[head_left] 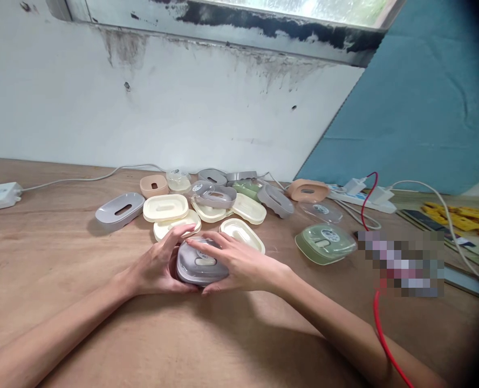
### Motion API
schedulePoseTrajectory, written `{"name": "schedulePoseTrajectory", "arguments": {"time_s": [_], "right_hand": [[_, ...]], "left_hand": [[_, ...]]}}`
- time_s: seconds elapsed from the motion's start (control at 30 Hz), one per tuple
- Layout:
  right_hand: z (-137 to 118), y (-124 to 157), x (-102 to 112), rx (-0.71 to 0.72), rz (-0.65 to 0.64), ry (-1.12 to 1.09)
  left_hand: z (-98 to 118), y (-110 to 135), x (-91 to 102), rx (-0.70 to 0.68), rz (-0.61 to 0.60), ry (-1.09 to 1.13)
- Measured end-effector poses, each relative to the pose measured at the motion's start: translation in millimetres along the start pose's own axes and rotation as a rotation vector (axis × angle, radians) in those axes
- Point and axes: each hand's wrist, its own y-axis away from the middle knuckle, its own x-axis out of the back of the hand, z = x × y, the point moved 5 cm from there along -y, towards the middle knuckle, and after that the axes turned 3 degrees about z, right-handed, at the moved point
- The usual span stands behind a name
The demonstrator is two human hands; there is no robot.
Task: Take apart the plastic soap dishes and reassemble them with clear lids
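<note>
Between my two hands, low over the wooden table, is a grey oval plastic box (201, 272) with a clear lid and a round label, resembling a soap box. My left hand (162, 264) wraps its left side, thumb low along the front edge. From the right, my right hand (239, 261) grips it, fingers over the lid and thumb at the front. Part of the lid and the box's far side are hidden by the fingers. Just beyond lie cream oval trays (243, 235), one close to my right fingers and another cream tray (177, 225) behind my left fingers.
Grey shells (120, 209), peach shells (309, 189) and a clear lid (320, 210) lie farther back. A green lidded box (326, 242) stands at right. Power strips (0, 196) sit at both sides; a red cable (381, 328) crosses over my right forearm. A wall closes off the back.
</note>
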Motion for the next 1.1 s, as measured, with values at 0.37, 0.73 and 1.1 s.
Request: {"name": "schedulePoseTrajectory", "arguments": {"time_s": [0.37,0.73,1.1], "right_hand": [[-2,-7,7,0.074,0.037,0.008],[-5,0,2,0.017,0.025,0.073],[-2,-1,-9,0.033,0.168,0.062]], "left_hand": [[-1,1,-2.2,0.042,-0.042,0.046],[2,-2,-6.0,0.035,-0.051,0.033],[5,-4,-2.4,0.048,-0.056,-0.07]]}}
